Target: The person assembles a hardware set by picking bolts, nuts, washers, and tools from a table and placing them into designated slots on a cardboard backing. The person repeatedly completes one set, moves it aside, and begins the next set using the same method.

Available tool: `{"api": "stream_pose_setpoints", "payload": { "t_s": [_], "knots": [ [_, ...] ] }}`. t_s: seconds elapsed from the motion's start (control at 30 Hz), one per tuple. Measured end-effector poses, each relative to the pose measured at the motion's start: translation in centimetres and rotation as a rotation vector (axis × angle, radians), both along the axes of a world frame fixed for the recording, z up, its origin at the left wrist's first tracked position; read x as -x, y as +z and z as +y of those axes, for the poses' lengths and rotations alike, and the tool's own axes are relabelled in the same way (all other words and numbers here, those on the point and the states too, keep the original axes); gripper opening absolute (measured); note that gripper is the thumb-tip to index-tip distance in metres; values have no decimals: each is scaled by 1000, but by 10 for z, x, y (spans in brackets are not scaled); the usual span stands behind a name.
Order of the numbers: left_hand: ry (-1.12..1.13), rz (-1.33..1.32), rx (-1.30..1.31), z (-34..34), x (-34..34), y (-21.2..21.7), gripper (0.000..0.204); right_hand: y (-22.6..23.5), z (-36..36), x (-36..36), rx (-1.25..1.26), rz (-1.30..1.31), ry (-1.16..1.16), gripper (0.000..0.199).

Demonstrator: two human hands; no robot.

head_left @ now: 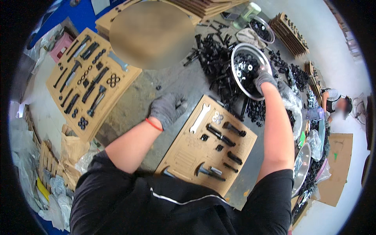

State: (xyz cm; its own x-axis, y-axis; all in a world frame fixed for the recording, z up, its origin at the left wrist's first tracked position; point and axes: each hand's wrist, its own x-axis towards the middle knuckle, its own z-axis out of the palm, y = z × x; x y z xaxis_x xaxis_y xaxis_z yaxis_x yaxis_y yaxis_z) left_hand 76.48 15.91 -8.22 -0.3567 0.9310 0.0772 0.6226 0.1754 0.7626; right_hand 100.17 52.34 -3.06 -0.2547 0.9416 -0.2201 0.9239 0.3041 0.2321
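2 gloved hands: left hand (169, 108) | right hand (263, 79) | 1 steel bowl (236, 76) | 1 wrench (199, 118)

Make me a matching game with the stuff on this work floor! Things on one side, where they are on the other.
Things:
1. right hand
2. left hand
3. silver wrench
4. filled cardboard tray

Places:
A. slotted in the near cardboard tray
B. reaching into the metal bowl of black and silver parts
C. lying far to the left on the floor
D. over the floor by the near tray's upper left edge

Pairs: 1-B, 2-D, 3-A, 4-C
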Motion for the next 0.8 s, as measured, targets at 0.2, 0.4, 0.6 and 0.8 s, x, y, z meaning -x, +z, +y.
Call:
{"api": "stream_pose_setpoints", "payload": {
  "t_s": [0.2,0.4,0.6,0.8],
  "knots": [
    [30,76,117,-13,9,5,30,76,-80,71,96,-76,-59,47],
    [16,-7,49,-9,10,-10,26,61,-63,55,78,62,-57,45],
    [1,48,90,-5,5,14,25,20,-26,32,89,44,-98,42],
    [-13,79,88,-9,9,5,28,53,-64,47,16,64,-68,38]
  ]
}}
